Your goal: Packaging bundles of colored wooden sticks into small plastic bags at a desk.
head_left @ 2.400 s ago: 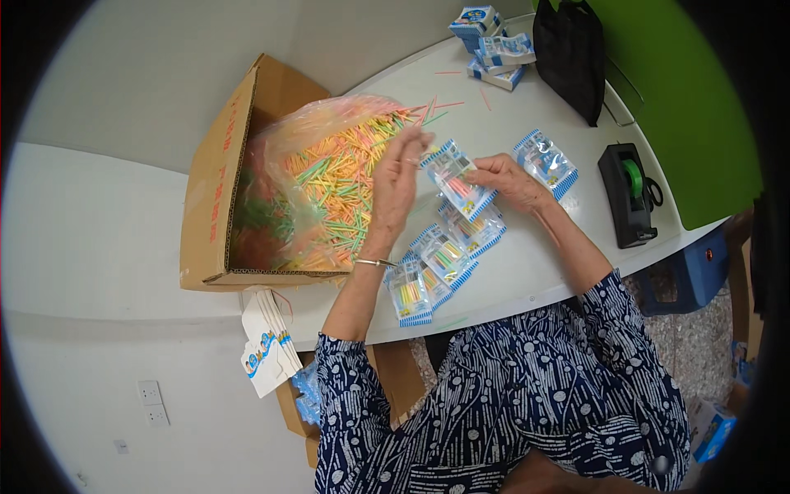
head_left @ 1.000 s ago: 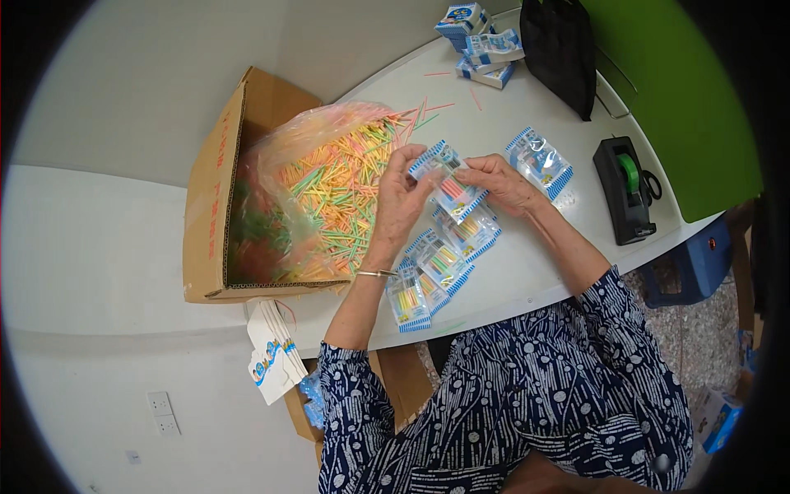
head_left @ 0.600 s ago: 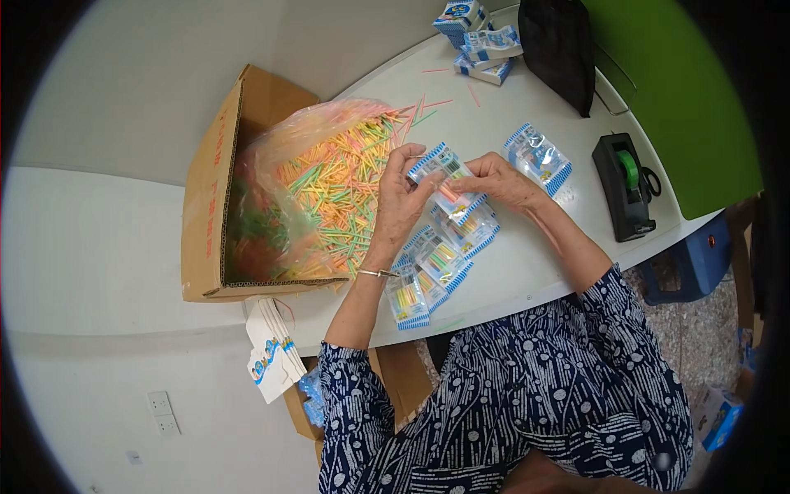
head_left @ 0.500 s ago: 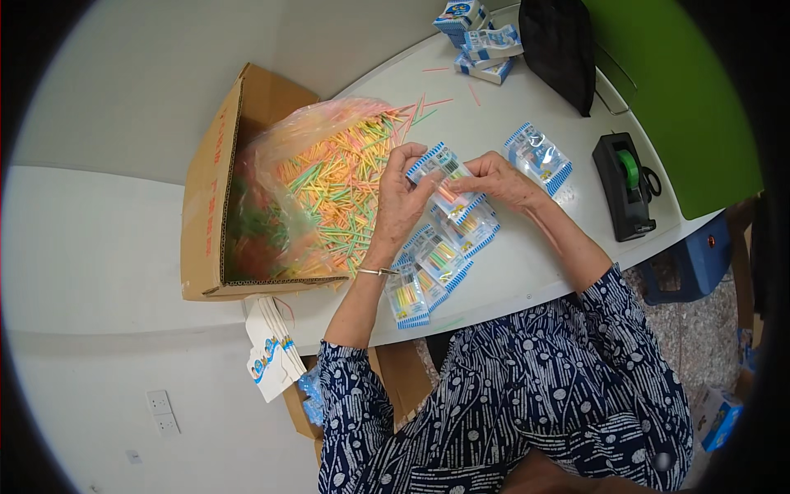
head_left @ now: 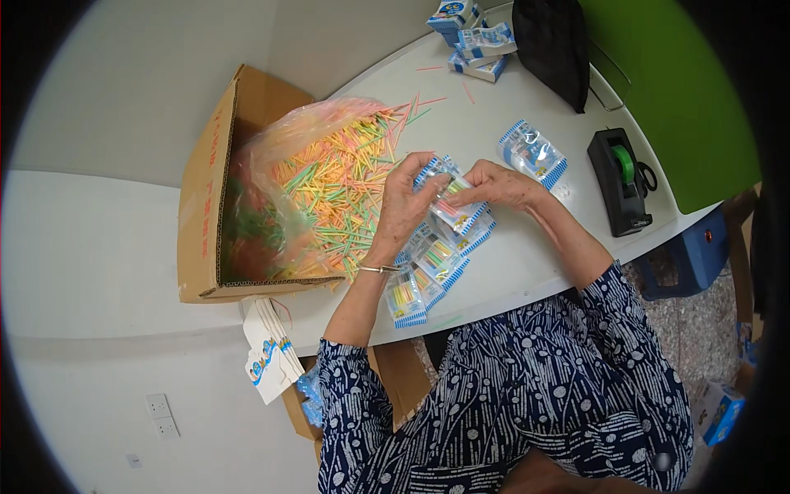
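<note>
Between my two hands is a small clear packet with blue-striped ends and a few thin pastel sticks inside. My left hand pinches its upper left side, thumb across the front. My right hand is closed on its right side, fingers over the front. Just below, filled packets of the same kind overlap in a row on the white table. To my left, a clear bag in a cardboard box spills a heap of pink, yellow, orange and green sticks. Flat packets lie right of my right hand.
A black tape dispenser with green tape stands at the right, scissors handles beside it. Small blue-and-white boxes and a black bag sit at the back. Folded white cartons hang at the table's left front edge.
The held packet has shifted slightly down and right. My right fingers have moved a little along its front. Both hands keep their grip.
</note>
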Demonstrator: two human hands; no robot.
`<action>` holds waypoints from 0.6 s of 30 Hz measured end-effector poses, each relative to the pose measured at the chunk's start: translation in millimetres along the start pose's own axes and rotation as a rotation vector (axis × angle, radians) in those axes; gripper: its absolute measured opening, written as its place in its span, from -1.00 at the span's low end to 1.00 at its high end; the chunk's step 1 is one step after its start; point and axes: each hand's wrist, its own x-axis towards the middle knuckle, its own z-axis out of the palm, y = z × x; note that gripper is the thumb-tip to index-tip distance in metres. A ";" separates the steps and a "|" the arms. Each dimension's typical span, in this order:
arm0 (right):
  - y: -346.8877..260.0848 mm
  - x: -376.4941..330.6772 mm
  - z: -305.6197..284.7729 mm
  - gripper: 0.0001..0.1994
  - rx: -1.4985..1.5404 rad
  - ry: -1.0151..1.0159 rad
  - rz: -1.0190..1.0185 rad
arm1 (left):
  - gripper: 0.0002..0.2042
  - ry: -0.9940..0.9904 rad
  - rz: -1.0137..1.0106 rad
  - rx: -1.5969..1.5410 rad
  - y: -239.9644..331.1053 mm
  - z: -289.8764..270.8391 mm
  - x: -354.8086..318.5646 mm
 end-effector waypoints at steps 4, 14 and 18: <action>-17.0 -5.6 -0.9 -0.64 0.016 -0.062 0.094 | -0.74 0.023 0.026 0.087 -1.9 0.8 -0.3; -14.6 -42.0 -74.6 -0.59 -0.790 0.717 -0.020 | -0.64 -0.061 -0.042 0.347 -31.2 -5.4 -20.4; 24.6 -43.3 -78.6 -0.66 -1.094 0.792 0.092 | -0.59 -0.015 0.082 0.570 -29.1 1.5 -12.1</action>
